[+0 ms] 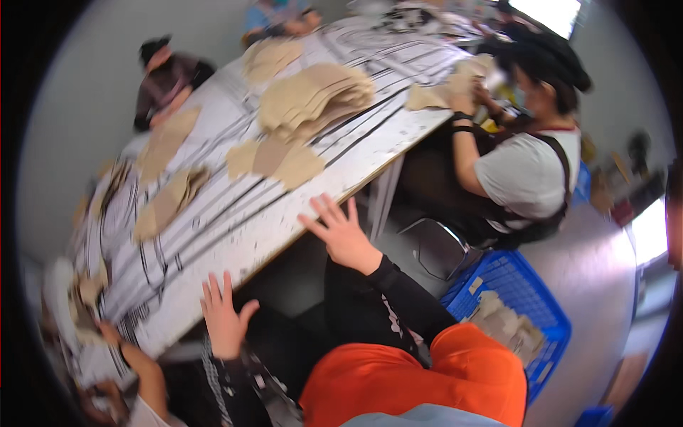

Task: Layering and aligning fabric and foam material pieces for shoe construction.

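Note:
My left hand [225, 317] is held at the near edge of the long white table [281, 213], fingers spread, with nothing in it. Farther right, my right hand [343, 237] is likewise open and empty, its fingertips over the table's edge; whether either hand touches the table I cannot tell. Closest to them lies a flat beige fabric-like piece [276, 161] with a darker middle. Behind it rests a thick stack of beige pieces [313, 99] with wavy edges. The picture is somewhat blurred.
A co-worker [526, 156] sits on the right, handling a beige piece. Another person's arm [146, 377] reaches in at the lower left. More people sit across the table. On the floor at right stands a blue crate [555, 313] holding beige pieces, beside a metal-framed chair [434, 245].

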`<move>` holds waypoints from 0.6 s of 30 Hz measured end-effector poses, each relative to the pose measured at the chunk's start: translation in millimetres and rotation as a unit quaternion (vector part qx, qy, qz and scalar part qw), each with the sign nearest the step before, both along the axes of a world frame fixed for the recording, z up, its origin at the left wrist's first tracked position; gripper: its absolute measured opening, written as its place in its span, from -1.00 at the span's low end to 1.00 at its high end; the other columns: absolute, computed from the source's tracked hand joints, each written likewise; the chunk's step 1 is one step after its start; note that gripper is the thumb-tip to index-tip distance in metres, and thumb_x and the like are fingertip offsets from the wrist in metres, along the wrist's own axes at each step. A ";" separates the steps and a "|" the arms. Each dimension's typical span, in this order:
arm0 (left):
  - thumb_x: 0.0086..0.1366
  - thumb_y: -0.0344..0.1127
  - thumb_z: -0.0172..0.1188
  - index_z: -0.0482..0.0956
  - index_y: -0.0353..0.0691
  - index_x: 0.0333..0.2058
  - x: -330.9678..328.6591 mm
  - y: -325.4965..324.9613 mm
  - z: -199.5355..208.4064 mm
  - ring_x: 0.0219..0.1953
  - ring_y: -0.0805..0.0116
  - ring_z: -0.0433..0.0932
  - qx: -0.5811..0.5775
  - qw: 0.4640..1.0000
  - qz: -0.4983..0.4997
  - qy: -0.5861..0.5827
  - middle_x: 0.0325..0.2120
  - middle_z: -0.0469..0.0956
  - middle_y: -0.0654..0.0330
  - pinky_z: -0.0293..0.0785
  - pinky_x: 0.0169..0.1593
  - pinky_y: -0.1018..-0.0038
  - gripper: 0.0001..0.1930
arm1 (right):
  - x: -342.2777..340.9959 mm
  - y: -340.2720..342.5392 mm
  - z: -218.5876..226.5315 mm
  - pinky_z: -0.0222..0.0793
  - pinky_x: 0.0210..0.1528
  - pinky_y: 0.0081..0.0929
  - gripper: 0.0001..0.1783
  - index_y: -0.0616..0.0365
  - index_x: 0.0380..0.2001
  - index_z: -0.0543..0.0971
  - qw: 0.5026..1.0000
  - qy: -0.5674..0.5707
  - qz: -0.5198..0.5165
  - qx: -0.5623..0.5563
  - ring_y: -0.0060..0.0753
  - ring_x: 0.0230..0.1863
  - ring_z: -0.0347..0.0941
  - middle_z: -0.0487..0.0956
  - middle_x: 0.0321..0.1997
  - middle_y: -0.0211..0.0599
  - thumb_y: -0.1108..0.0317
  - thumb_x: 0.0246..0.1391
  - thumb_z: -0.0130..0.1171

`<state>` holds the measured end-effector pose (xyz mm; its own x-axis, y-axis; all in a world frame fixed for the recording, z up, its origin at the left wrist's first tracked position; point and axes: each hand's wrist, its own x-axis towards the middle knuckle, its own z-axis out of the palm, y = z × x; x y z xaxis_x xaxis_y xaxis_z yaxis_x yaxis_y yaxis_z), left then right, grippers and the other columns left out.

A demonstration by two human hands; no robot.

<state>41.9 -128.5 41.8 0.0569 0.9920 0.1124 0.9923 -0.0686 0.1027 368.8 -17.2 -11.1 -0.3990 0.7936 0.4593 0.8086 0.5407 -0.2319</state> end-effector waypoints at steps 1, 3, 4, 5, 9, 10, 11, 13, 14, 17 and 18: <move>0.25 0.24 0.30 0.26 -0.14 0.43 -1.4 7.3 -1.0 0.47 -0.37 0.05 -0.006 1.000 -0.015 -0.011 0.45 0.09 -0.23 0.08 0.40 -0.23 -0.09 | -2.3 -2.5 2.7 -0.25 0.42 0.66 -0.16 -0.21 0.41 0.37 1.000 -0.002 -0.024 0.009 0.20 0.59 -0.03 0.21 0.54 -0.02 0.51 -0.02 0.12; 0.24 0.25 0.30 0.45 -0.26 0.29 -3.8 26.2 16.9 0.47 -0.30 0.06 0.012 0.998 -0.057 0.009 0.44 0.15 -0.19 0.15 0.38 -0.19 -0.18 | -7.5 -4.3 10.0 -0.29 0.41 0.70 -0.19 -0.19 0.39 0.39 0.999 -0.001 -0.046 0.019 0.21 0.58 -0.01 0.24 0.52 0.00 0.52 0.00 0.11; 0.24 0.25 0.29 0.55 -0.31 0.18 4.0 40.8 31.3 0.47 -0.26 0.06 0.020 0.995 -0.083 0.059 0.42 0.20 -0.13 0.19 0.36 -0.16 -0.23 | -4.2 -1.9 12.4 -0.30 0.40 0.71 -0.20 -0.18 0.38 0.40 0.998 0.000 -0.059 0.024 0.22 0.58 0.01 0.26 0.50 0.01 0.53 0.01 0.10; 0.25 0.26 0.27 0.56 -0.32 0.17 5.2 53.4 44.4 0.48 -0.24 0.06 -0.022 0.990 -0.105 0.091 0.42 0.22 -0.10 0.19 0.36 -0.17 -0.23 | -0.6 0.0 16.1 -0.29 0.39 0.73 -0.23 -0.19 0.36 0.42 0.998 -0.016 -0.053 0.015 0.21 0.55 0.06 0.30 0.47 0.00 0.52 0.02 0.10; 0.27 0.29 0.24 0.53 -0.39 0.18 -7.1 92.3 56.4 0.41 -0.20 0.22 -0.134 0.970 -0.164 0.119 0.33 0.34 -0.16 0.27 0.34 -0.01 -0.19 | 16.8 26.0 49.1 -0.20 0.32 0.84 -0.33 -0.31 0.28 0.50 0.989 -0.125 0.026 -0.069 -0.04 0.41 0.30 0.44 0.35 -0.13 0.43 0.05 0.15; 0.28 0.25 0.27 0.51 -0.43 0.18 -2.7 100.9 55.2 0.40 -0.16 0.26 -0.144 0.975 -0.147 0.089 0.27 0.42 -0.16 0.33 0.32 0.09 -0.19 | 17.4 35.0 70.2 -0.19 0.34 0.81 -0.30 -0.36 0.34 0.44 0.978 -0.154 0.033 -0.134 -0.02 0.35 0.40 0.54 0.28 -0.18 0.43 0.10 0.10; 0.29 0.31 0.22 0.47 -0.46 0.22 0.8 107.6 64.0 0.27 -0.20 0.43 -0.194 0.965 -0.157 0.076 0.05 0.61 -0.16 0.40 0.27 0.21 -0.13 | 12.5 44.3 91.2 -0.14 0.32 0.81 -0.29 -0.34 0.38 0.39 0.965 -0.168 0.030 -0.199 0.05 0.29 0.44 0.59 0.20 -0.12 0.39 0.13 0.07; 0.35 0.37 0.11 0.57 -0.40 0.11 5.8 124.9 63.4 -0.06 -0.18 0.62 -0.230 0.948 -0.183 0.120 -0.24 0.70 -0.10 0.52 0.07 0.18 -0.19 | 4.4 68.9 104.8 -0.02 0.25 0.81 -0.26 -0.26 0.45 0.30 0.946 -0.177 0.014 -0.273 0.18 0.20 0.51 0.64 0.11 -0.01 0.31 0.15 0.01; 0.36 0.39 0.07 0.61 -0.36 0.06 30.9 138.1 86.7 -0.15 -0.15 0.65 -0.338 0.921 -0.144 0.130 -0.32 0.71 -0.08 0.54 0.00 0.16 -0.21 | 4.7 84.0 103.8 0.04 0.21 0.81 -0.24 -0.20 0.48 0.25 0.943 -0.169 0.000 -0.287 0.24 0.16 0.52 0.65 0.09 0.05 0.27 0.15 -0.01; 0.42 0.42 -0.08 0.50 -0.22 0.22 37.5 159.0 81.1 -0.09 -0.17 0.64 -0.253 0.949 -0.180 0.052 -0.18 0.69 -0.17 0.51 0.06 0.15 -0.20 | -7.3 112.4 112.4 -0.12 0.21 0.93 -0.27 0.00 0.45 0.28 0.929 -0.203 -0.001 -0.308 0.21 0.25 0.48 0.61 0.18 0.04 0.34 0.15 -0.04; 0.43 0.43 -0.13 0.41 -0.22 0.31 38.6 163.0 80.9 -0.03 -0.20 0.63 -0.219 0.960 -0.172 0.042 -0.13 0.68 -0.20 0.49 0.13 0.14 -0.16 | -16.6 114.6 112.2 -0.11 0.21 0.93 -0.27 0.00 0.45 0.28 0.926 -0.224 -0.006 -0.304 0.21 0.26 0.48 0.60 0.20 0.04 0.35 0.15 -0.04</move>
